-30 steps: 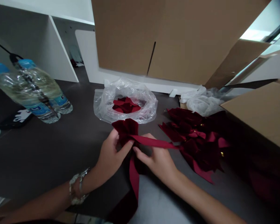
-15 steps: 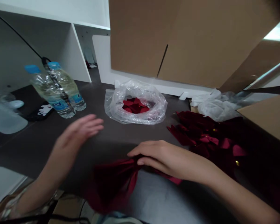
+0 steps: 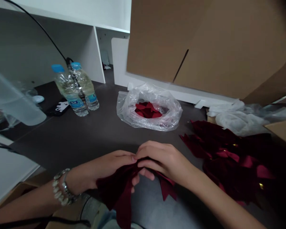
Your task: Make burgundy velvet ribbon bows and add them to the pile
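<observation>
Velvety ribbon (image 3: 124, 187) drapes, notched, from both hands (image 3: 145, 165).

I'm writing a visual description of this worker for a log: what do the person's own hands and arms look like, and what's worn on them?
Both hands, left and right, are bare, without gloves. The left wrist wears a bracelet of pale, rounded beads and a slimmer silvery band. No sleeve shows on either forearm.

A tabletop (image 3: 102, 127) gap separates the bottles (image 3: 79, 92) from the plastic bag (image 3: 131, 109).
</observation>
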`<action>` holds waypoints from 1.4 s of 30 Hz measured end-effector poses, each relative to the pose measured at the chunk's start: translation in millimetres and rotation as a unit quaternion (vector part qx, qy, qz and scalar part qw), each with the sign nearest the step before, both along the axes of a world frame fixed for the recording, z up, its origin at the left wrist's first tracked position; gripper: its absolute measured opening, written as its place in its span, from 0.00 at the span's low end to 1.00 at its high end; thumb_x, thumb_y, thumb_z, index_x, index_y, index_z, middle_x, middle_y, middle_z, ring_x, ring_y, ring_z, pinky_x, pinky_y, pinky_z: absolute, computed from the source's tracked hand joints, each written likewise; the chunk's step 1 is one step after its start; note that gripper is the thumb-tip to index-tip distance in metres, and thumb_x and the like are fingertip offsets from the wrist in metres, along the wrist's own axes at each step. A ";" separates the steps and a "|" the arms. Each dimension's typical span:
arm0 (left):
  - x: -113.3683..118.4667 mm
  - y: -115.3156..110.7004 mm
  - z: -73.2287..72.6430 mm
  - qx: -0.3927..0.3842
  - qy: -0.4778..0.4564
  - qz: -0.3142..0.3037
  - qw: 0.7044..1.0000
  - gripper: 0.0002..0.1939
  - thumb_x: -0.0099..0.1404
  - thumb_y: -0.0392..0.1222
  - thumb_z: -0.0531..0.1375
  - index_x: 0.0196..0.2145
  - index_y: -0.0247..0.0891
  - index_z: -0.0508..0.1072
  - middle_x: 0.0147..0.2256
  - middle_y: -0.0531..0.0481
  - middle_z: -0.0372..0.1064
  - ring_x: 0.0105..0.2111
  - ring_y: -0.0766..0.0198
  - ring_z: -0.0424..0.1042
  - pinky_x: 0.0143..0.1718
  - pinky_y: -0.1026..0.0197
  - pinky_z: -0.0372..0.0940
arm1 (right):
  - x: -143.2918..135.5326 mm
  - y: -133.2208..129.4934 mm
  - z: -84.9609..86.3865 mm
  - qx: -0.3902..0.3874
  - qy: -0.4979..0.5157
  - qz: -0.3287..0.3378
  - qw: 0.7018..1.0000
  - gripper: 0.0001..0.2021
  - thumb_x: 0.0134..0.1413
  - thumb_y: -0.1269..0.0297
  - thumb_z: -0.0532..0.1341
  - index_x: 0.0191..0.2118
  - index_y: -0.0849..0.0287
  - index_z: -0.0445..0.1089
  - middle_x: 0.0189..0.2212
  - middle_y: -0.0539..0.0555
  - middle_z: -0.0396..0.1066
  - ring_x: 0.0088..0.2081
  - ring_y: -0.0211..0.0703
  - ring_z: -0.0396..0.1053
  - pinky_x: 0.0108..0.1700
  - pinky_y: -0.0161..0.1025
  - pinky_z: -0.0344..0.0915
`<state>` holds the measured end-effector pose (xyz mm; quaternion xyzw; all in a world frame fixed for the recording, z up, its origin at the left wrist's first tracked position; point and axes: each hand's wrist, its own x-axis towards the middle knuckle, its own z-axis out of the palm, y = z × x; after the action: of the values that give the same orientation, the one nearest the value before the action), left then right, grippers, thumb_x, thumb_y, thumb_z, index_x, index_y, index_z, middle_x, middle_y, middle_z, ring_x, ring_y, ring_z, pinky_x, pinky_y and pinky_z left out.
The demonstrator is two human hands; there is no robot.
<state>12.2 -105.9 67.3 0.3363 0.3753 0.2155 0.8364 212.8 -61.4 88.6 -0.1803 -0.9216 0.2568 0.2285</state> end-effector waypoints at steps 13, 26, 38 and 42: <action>1.3 -2.6 -9.5 0.087 -0.008 0.015 0.996 0.12 0.65 0.44 0.55 0.34 0.31 0.72 0.22 0.53 0.63 0.19 0.71 0.57 0.24 0.65 0.59 | -5.9 2.3 -9.9 0.082 -0.034 0.004 0.996 0.10 0.64 0.61 0.53 0.37 0.59 0.67 0.37 0.54 0.72 0.38 0.38 0.70 0.38 0.33 0.65; -9.3 -8.5 -13.5 0.179 0.122 0.010 0.976 0.08 0.64 0.42 0.54 0.37 0.35 0.68 0.23 0.58 0.56 0.22 0.71 0.54 0.24 0.66 0.53 | -27.0 3.2 -24.5 -0.085 -0.030 -0.043 0.995 0.05 0.60 0.64 0.58 0.33 0.58 0.66 0.36 0.53 0.70 0.40 0.40 0.67 0.42 0.36 0.63; -53.8 -16.2 3.0 0.346 0.328 0.006 0.879 0.10 0.70 0.44 0.48 0.43 0.39 0.63 0.34 0.52 0.66 0.33 0.65 0.64 0.35 0.63 0.59 | -58.0 12.3 -27.3 -0.371 -0.104 0.008 0.923 0.09 0.58 0.65 0.59 0.43 0.58 0.62 0.31 0.48 0.72 0.25 0.34 0.68 0.29 0.32 0.63; -68.7 -22.5 6.3 0.375 0.381 0.039 0.844 0.10 0.70 0.46 0.49 0.39 0.40 0.65 0.35 0.53 0.68 0.34 0.65 0.66 0.36 0.64 0.57 | -78.5 18.0 -28.7 -0.311 -0.088 -0.014 0.946 0.11 0.58 0.57 0.58 0.31 0.60 0.65 0.24 0.47 0.66 0.26 0.34 0.62 0.27 0.31 0.56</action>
<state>-56.5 -128.4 73.7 0.6655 0.5674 0.2270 0.4285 134.3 -43.4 59.9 -0.2775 -0.8095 0.5106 0.0830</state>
